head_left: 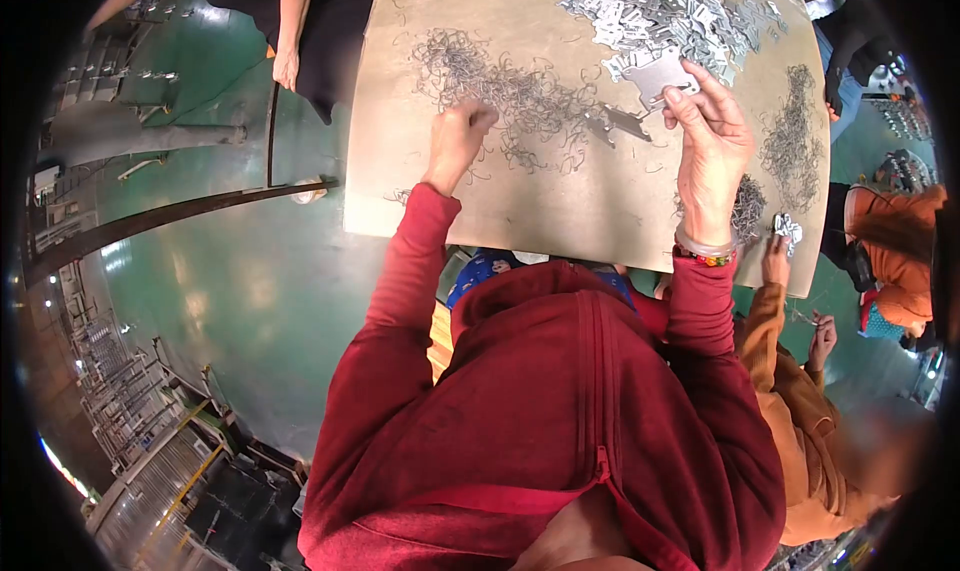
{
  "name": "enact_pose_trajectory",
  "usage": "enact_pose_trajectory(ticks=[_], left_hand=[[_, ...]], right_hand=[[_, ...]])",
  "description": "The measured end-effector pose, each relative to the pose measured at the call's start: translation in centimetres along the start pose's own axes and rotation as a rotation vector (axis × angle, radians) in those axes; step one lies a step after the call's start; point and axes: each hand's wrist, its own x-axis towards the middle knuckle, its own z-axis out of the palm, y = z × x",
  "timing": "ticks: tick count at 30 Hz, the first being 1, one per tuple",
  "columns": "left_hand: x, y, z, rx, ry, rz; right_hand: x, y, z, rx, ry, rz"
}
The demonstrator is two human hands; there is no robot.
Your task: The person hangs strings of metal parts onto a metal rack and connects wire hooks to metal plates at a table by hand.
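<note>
Hands apart, my right hand (710,131) pinching a metal plate (655,75) by the far metal heap (650,16), left hand (458,139) curled closed at the wire pieces (520,96).

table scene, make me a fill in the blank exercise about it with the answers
The flat metal plate is in the person's own ____ hand. The camera wearer's sleeves are ____. The floor beside the table is ____.
Missing words: right; red; green.

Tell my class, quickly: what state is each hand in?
Left hand: curled closed; whether it holds anything cannot be told.
Right hand: holding a metal plate.
</note>
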Motion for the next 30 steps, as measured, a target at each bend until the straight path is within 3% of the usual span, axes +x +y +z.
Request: enact_pose_trajectory(ticks=[5, 11, 14, 18, 21, 24, 30], left_hand=[[-2.1, -5.7, 3.8, 0.376, -0.175, 0.001], [-2.2, -4.4, 5.1, 0.425, -0.065, -0.076], [-1.0, -5.9, 4.1, 0.473, -0.191, 0.297], [-0.3, -7.0, 3.0, 0.637, -0.401, 0.586], [0.5, -6.0, 2.3, 0.729, -0.495, 0.731], [0.9, -6.0, 2.6, 0.726, -0.442, 0.774], [3.3, -3.1, 2.0, 0.355, -0.230, 0.401]], right_hand=[[-0.7, 0.1, -0.2, -0.017, 0.079, -0.027], [-2.3, -1.1, 0.1, 0.001, 0.177, -0.044], [-2.9, -1.1, -0.7, -0.023, 0.198, -0.062], [-3.9, -1.8, -0.6, -0.055, 0.236, -0.068], [-4.3, -1.7, -0.7, -0.048, 0.243, -0.065], [-4.4, -1.7, -1.2, -0.134, 0.244, -0.036], [-3.9, -1.2, -1.6, -0.108, 0.239, 0.028]])
